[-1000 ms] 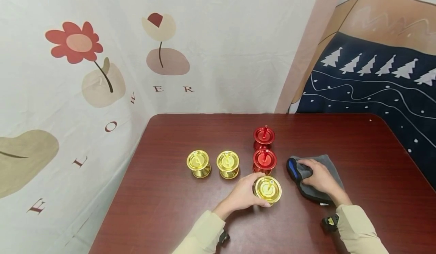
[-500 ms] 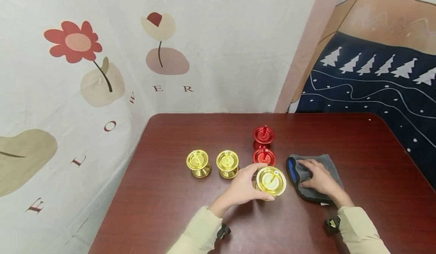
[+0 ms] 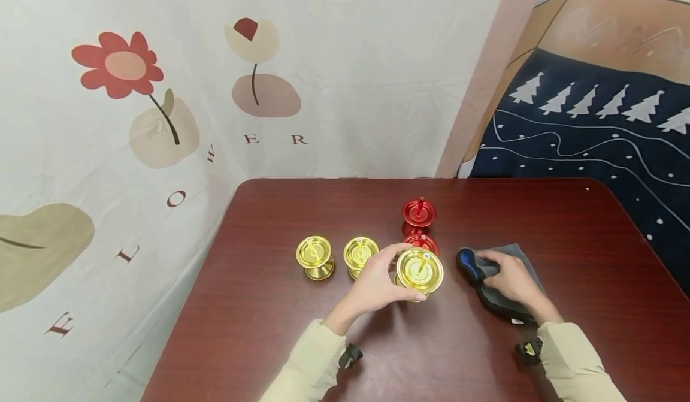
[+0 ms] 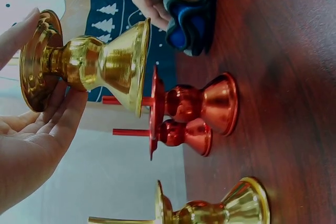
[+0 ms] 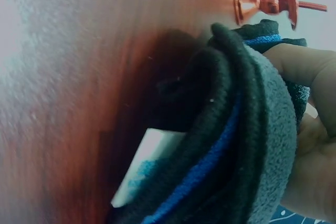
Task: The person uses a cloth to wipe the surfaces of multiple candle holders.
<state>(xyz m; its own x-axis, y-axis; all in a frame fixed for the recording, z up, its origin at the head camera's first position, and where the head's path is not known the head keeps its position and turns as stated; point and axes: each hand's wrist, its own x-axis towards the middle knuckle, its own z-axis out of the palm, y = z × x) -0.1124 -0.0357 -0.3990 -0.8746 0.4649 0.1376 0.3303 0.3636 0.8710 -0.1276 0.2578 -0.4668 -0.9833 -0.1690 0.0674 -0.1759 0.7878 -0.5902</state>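
My left hand [image 3: 372, 285] grips a gold candle holder [image 3: 419, 273] under its dish and holds it upright above the table. In the left wrist view its base is clear of the tabletop. Two red candle holders stand just beyond it, the far one [image 3: 419, 213] in plain sight and the near one [image 3: 426, 241] partly covered by the gold dish. My right hand [image 3: 509, 279] pinches a fold of a grey cloth [image 5: 273, 124] with black edging and a blue inner stripe. Part of that cloth is bunched up off the wood.
Two more gold candle holders, one at the left [image 3: 314, 252] and one nearer my left hand [image 3: 358, 251], stand on the dark red table [image 3: 259, 324]. Printed cloth curtains [image 3: 366, 90] hang behind and beside the table.
My left hand has raised the gold candle holder and carried it away from me, ending a little left. The right hand stays at the cloth, whose pinched fold has shifted slightly.
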